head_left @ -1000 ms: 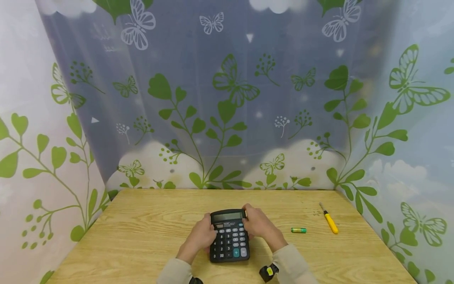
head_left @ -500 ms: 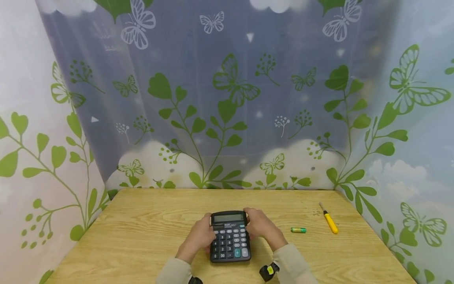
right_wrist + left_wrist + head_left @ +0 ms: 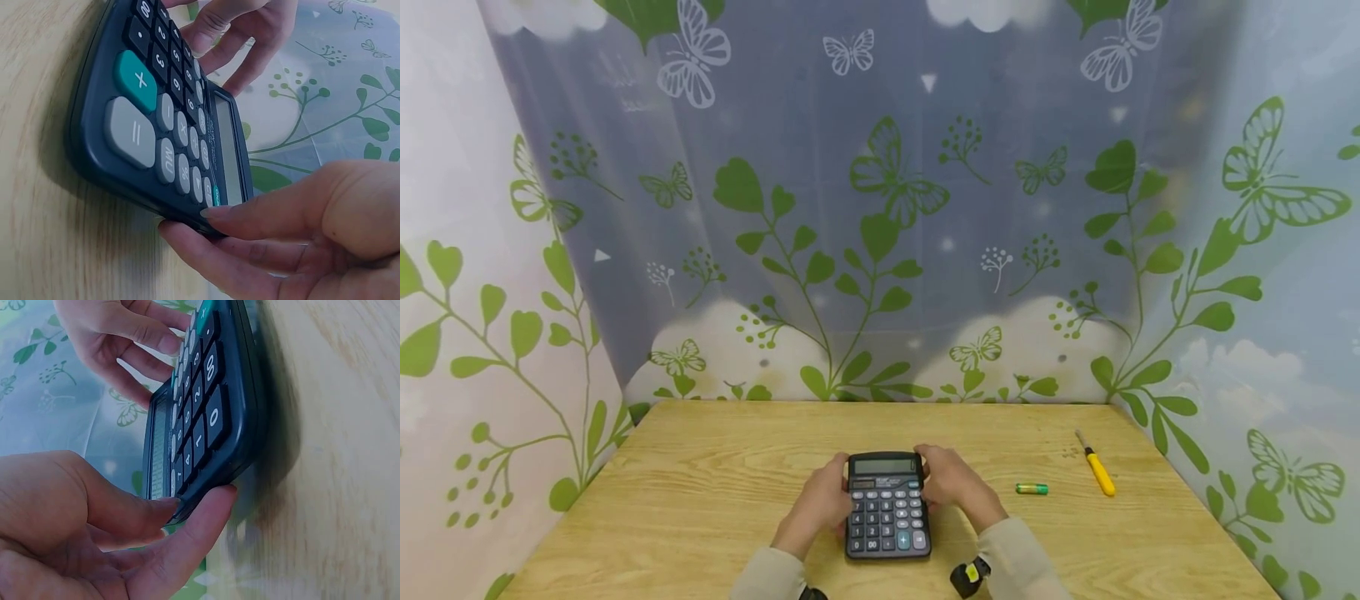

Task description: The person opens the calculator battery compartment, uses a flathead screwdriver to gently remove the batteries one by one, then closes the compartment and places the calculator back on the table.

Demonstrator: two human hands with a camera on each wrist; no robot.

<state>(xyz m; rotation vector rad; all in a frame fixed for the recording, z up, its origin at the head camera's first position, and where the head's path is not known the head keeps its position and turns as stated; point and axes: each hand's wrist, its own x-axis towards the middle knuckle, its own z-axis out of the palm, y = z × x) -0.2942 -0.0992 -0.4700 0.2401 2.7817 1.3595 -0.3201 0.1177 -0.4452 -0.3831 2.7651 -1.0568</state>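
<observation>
A black desk calculator [image 3: 887, 508] with dark number keys, a teal plus key and a display at its far end faces up at the front middle of the table. My left hand [image 3: 824, 497] grips its left side, thumb on the top face and fingers beneath, as the left wrist view shows. On the opposite side my right hand [image 3: 953, 478] pinches the edge near the display, its thumb [image 3: 250, 215] beside the rightmost keys. Both wrist views show a shadow under the near end of the calculator. The underside of the calculator is hidden.
A green battery [image 3: 1032, 489] lies on the wooden table [image 3: 722, 475] to the right of my right hand. Farther right is a screwdriver [image 3: 1099, 472] with a yellow handle, its tip pointing away. Patterned curtains [image 3: 880, 250] stand behind the table and at both sides.
The calculator's far end has come down and slightly nearer, and the calculator sits straighter. My right hand has lowered a little with it; both hands keep their hold.
</observation>
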